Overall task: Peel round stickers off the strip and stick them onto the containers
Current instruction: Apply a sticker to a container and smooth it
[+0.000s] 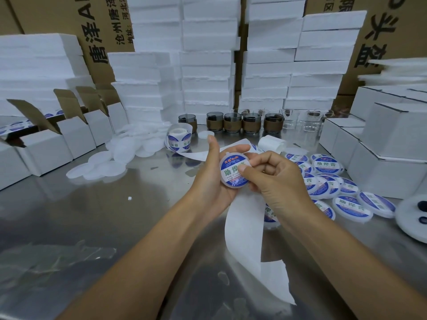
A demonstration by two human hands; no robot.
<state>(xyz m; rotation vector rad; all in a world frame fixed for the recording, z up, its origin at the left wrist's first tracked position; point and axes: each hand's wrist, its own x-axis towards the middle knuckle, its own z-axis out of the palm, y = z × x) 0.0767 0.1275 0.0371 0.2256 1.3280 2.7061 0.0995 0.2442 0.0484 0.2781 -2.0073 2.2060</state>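
My left hand [213,174] holds a small round white container [233,172] upright above the metal table, fingers curled round its rim. A round blue and white sticker [231,168] covers its face. My right hand [275,179] has curled fingers and its thumb presses on the sticker's right side. The white backing strip [245,227] runs from behind the container down to the table's near edge. The sticker roll [179,138] stands behind my left hand.
Several stickered containers [351,206] lie at the right. Bare white lids [129,148] are heaped at the left by open white cartons [76,137]. Glass cups [251,124] line the back before foam box stacks [208,65]. White boxes [388,144] stand at the right.
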